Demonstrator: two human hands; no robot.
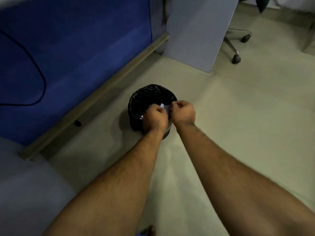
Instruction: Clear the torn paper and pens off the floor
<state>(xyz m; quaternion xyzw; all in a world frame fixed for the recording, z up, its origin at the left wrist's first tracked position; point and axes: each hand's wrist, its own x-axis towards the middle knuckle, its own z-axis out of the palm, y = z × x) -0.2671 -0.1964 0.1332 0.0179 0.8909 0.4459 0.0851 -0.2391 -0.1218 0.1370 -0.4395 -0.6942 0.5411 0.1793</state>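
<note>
Torn paper [164, 107] sits pinched between the left hand [155, 119] and right hand [184, 113], above the black-lined bin [144, 99] at twelve o'clock. Likely dropping step; next, fingers must release.

no legible text anywhere, no labels, brands or numbers on the bin liner [150, 97], the paper scrap [163, 106] (blurred, too small to read)
</note>
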